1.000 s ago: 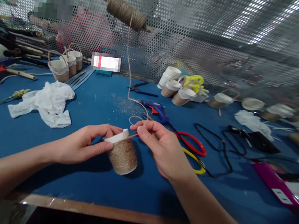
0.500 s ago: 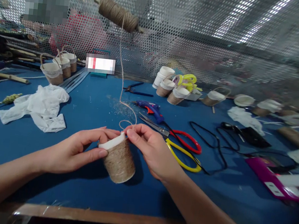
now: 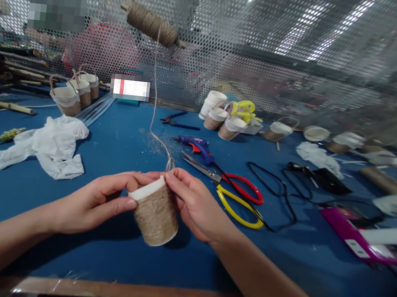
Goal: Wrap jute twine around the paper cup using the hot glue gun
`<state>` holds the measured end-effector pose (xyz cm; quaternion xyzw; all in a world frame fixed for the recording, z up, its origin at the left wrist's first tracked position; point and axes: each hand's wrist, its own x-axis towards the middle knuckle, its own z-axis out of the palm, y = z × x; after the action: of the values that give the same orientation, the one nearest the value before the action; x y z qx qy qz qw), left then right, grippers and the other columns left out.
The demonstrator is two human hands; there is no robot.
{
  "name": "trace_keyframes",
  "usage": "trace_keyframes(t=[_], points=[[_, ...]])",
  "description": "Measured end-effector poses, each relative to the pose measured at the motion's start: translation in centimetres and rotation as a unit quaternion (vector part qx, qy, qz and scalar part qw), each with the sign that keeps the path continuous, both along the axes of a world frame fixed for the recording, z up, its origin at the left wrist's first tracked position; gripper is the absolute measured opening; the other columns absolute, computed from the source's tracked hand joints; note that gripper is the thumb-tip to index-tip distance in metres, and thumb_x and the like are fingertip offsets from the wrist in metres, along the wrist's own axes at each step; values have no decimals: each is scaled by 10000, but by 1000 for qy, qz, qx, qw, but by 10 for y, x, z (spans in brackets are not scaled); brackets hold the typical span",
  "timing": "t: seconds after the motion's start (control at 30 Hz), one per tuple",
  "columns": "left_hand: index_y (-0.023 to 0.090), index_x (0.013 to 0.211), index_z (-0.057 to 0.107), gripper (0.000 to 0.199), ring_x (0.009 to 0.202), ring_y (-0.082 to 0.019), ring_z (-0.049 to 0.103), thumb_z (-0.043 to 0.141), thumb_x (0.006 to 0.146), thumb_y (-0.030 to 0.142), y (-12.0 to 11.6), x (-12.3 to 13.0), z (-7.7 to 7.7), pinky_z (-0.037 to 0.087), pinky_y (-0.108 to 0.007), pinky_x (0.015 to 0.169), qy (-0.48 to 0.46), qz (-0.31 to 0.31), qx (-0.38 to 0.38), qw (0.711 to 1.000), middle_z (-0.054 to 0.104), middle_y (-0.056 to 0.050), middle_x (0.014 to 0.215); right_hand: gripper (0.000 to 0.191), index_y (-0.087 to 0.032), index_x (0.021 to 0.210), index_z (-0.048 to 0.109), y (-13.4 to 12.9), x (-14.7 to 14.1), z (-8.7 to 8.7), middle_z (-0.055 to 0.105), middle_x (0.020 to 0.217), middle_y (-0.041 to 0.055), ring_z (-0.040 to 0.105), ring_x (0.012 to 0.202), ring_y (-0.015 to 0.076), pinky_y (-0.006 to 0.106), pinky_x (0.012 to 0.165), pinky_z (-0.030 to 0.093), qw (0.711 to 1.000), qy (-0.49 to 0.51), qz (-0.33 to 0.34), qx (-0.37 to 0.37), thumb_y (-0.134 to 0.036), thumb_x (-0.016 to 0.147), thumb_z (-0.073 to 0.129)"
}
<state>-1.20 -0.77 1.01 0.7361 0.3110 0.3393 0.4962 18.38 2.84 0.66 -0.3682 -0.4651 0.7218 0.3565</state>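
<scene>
A white cup [image 3: 158, 215] wrapped in brown twine is tilted above the blue table, its white rim toward the upper left. My left hand [image 3: 108, 200] grips that rim, thumb outside and fingers on the far side. At the rim's right end, my right hand [image 3: 193, 197] pinches the twine [image 3: 153, 135] between thumb and fingertips. A small loop of it stands up just above the fingers. From there the strand runs up to a twine spool [image 3: 151, 23] hung before the mesh panel. The right fingertips are partly hidden by the thumb.
Scissors [image 3: 238, 195] with red and yellow handles lie right of my hands, beside a blue glue gun [image 3: 198, 147]. Pliers [image 3: 182, 121] lie behind. White lace cloth [image 3: 48, 144] is at left, a purple power strip [image 3: 356, 236] at right. Several wrapped cups [image 3: 232, 128] stand along the back.
The wide twine loop above my right hand has become small and narrow, drawn close to the fingers. Both hands keep their hold near the rim. The view has shifted slightly.
</scene>
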Motion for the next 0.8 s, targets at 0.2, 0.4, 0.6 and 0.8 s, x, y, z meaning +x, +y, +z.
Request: trace_keyframes(t=[0.2,0.4,0.6,0.8], points=[[158,948,542,143,1221,-222,428,417,883,134,2,-1,0,354,-363,991,-3,16,-2,1000,493,-115,1299,196,-168,840,585,0,2,3,607,929,43,551,864,132,284,780,421,998,-14,-31,56,-358,795,585],[155,963,535,152,1170,-181,467,412,885,113,2,-2,-2,376,-287,960,-3,5,10,1000,496,-110,1299,189,-171,795,562,0,1,2,607,899,32,554,858,127,281,788,422,998,-23,-31,56,-358,786,590],[163,948,532,139,1227,-184,426,418,887,111,0,-2,-2,351,-287,990,-11,-4,5,1000,494,-96,1304,212,-178,734,528,-2,-1,0,569,729,-12,520,697,100,241,657,397,999,-24,-11,32,-373,777,598],[155,897,535,118,1282,-212,365,429,879,107,1,-2,-3,317,-349,1029,-18,-9,4,1000,485,-114,1315,240,-185,698,487,-3,-4,-4,445,635,-47,405,587,84,226,537,334,999,-11,-12,34,-386,774,594]])
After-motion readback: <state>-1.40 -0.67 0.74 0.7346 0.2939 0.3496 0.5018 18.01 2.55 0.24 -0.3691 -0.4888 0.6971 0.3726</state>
